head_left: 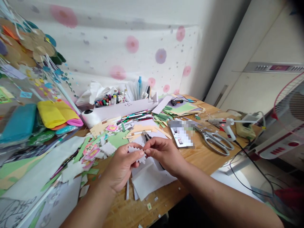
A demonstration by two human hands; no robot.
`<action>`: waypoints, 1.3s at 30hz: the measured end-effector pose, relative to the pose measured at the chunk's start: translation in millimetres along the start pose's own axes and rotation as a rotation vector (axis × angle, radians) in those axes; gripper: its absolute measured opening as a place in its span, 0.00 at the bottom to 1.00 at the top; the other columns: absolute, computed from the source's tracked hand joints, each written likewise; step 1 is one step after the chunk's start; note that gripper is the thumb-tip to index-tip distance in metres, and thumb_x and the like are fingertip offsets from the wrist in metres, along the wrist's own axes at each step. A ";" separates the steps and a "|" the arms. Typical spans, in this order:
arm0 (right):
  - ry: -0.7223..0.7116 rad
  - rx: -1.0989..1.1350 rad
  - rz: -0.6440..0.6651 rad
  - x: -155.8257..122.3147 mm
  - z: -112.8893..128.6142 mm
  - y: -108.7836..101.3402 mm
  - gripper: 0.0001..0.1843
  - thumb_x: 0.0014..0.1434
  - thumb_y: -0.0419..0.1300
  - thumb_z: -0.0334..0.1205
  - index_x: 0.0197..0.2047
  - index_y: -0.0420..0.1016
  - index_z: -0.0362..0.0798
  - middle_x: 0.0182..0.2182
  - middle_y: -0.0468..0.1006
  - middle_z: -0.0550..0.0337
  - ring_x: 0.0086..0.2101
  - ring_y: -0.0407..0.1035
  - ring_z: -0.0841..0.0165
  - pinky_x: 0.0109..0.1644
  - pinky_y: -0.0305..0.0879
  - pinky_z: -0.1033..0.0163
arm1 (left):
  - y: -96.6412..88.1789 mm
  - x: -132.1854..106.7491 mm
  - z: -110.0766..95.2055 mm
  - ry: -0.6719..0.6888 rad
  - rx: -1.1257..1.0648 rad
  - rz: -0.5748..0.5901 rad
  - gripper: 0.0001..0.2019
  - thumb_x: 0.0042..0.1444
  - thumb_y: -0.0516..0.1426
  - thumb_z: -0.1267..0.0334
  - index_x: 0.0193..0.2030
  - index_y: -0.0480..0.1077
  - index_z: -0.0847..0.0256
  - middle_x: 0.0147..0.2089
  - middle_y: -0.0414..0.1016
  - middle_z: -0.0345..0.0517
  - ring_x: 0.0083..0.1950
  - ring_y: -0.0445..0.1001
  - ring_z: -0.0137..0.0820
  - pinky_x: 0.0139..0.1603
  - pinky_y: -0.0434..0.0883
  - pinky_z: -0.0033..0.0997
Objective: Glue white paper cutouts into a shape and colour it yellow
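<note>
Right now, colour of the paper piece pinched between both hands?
White. The paper piece has a jagged edge; the head view shows it best.

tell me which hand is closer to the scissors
Right. The right hand is nearer the scissors, which lie to its right on the table. The left hand is farther, beyond the white paper cutout both hands pinch.
</note>
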State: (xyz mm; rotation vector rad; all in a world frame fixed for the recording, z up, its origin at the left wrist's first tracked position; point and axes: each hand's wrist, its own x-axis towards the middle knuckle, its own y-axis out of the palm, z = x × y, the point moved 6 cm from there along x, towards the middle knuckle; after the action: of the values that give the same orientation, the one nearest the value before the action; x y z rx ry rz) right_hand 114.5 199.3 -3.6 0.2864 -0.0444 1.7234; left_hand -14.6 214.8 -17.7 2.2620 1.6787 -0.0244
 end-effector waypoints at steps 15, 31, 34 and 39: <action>-0.215 -0.336 0.012 -11.8 15.9 -12.3 0.03 0.52 0.61 0.30 0.32 0.75 0.46 0.28 0.72 0.61 0.29 0.67 0.71 0.34 0.64 0.65 | 5.5 -1.9 6.7 -0.071 0.021 0.003 0.09 0.43 0.67 0.64 0.32 0.75 0.62 0.30 0.72 0.38 0.30 0.64 0.25 0.25 0.64 0.22; 0.067 0.284 -0.005 -1.9 -1.7 -25.5 0.13 0.45 0.73 0.41 0.28 0.75 0.46 0.23 0.74 0.66 0.25 0.68 0.75 0.31 0.65 0.68 | 15.7 -6.3 7.2 -0.041 -0.039 0.156 0.06 0.46 0.67 0.61 0.31 0.78 0.59 0.29 0.74 0.40 0.30 0.69 0.27 0.34 0.66 0.27; 0.074 0.257 -0.004 -2.7 1.5 -22.9 0.11 0.47 0.72 0.41 0.27 0.76 0.46 0.23 0.75 0.65 0.25 0.67 0.74 0.31 0.64 0.68 | 16.2 -7.0 5.6 0.000 0.024 0.177 0.07 0.45 0.67 0.60 0.31 0.77 0.58 0.28 0.72 0.38 0.31 0.67 0.27 0.34 0.64 0.27; 0.066 0.237 0.033 -7.8 4.1 -17.2 0.12 0.49 0.70 0.44 0.28 0.76 0.46 0.23 0.75 0.64 0.25 0.67 0.73 0.31 0.63 0.67 | 13.4 -7.8 2.9 0.096 0.144 0.161 0.09 0.47 0.66 0.57 0.30 0.72 0.57 0.26 0.67 0.35 0.28 0.63 0.26 0.30 0.60 0.26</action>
State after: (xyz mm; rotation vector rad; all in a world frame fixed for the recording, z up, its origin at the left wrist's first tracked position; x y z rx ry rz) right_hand 133.0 194.0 -3.5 0.4053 0.2059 1.7717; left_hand -3.9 203.3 -15.6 2.5358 1.5816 0.0004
